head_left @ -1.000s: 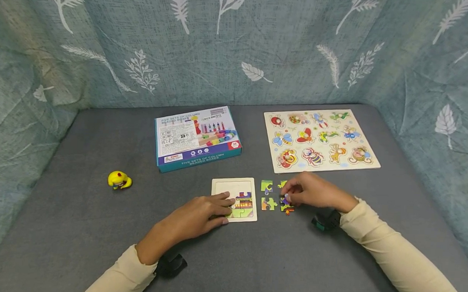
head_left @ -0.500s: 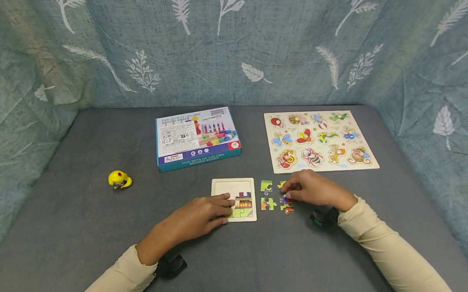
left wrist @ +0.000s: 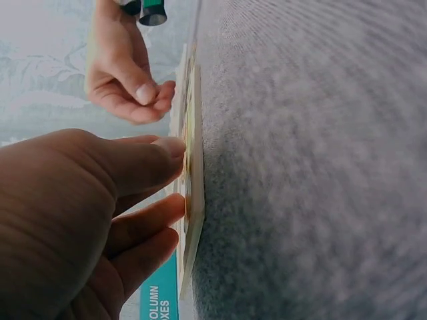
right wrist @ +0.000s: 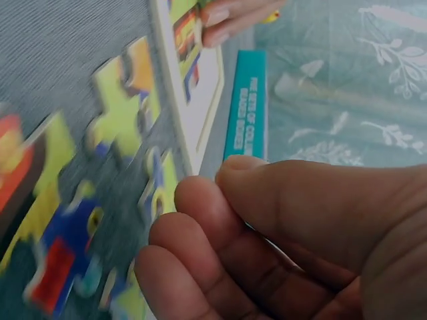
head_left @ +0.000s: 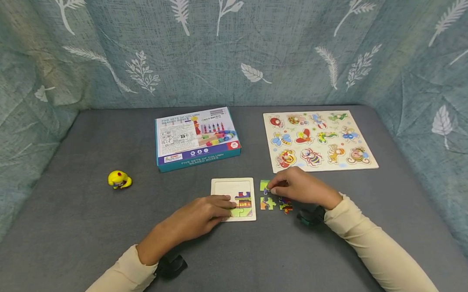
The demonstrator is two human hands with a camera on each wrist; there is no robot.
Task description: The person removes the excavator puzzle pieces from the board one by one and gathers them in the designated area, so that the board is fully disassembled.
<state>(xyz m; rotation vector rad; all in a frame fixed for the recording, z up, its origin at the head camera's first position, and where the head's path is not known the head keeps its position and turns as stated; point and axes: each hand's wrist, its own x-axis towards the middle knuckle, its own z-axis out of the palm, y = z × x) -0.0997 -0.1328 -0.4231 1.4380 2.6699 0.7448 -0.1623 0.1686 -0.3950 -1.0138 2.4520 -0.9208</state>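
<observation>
My left hand (head_left: pixel 202 212) rests its fingertips on a small wooden puzzle board (head_left: pixel 232 181), covering its lower left part. Train-picture puzzle pieces (head_left: pixel 244 203) lie in the lower right of its recess. My right hand (head_left: pixel 300 186) hovers over several loose pieces beside the board. Its fingertips are at the upper left loose piece (head_left: pixel 264 185), also seen in the right wrist view. Thumb and curled index fingertip meet there, with no piece visible between them. A green-orange piece (head_left: pixel 268 203) and a dark blue-red piece (head_left: pixel 285 205) lie nearer; another, green piece (right wrist: pixel 130 303) is partly hidden.
Behind the board lies a bead-set box (head_left: pixel 197 138). A larger wooden insect puzzle (head_left: pixel 320 141) is at the back right. On the left sits a small yellow toy (head_left: pixel 119 180). A leaf-patterned curtain (head_left: pixel 238 50) hangs behind the grey table (head_left: pixel 252 264).
My right hand has moved left, from the right-hand loose pieces to the upper left one. The dark blue-red piece is left on the table. My left hand stays on the board.
</observation>
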